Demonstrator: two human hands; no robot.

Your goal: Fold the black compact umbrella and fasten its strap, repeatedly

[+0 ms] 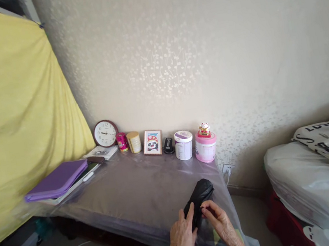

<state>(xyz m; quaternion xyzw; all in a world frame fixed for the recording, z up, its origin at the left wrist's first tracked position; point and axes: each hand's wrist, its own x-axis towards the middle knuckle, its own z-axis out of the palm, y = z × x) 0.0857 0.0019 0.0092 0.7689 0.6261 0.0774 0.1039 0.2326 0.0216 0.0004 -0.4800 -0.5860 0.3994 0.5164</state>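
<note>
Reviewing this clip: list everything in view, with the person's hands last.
Wall clock: one, maroon rim, table's back left.
Zip folder: one, purple, table's left end.
Tins: two, pink and cream, right of clock.
Framed panda picture: one, multicoloured, back centre.
Lidded tubs: two, white and pink, back right.
Cat figurine: one, red and gold, atop pink tub.
Plastic-sheeted table: one, grey, centre.
Cloth: one, yellow, far left.
Bagged bedding: one, white, right.
Black fabric bundle: one, black, table's front edge.
Left hand: one, touching bundle.
Right hand: one, touching bundle.
</note>
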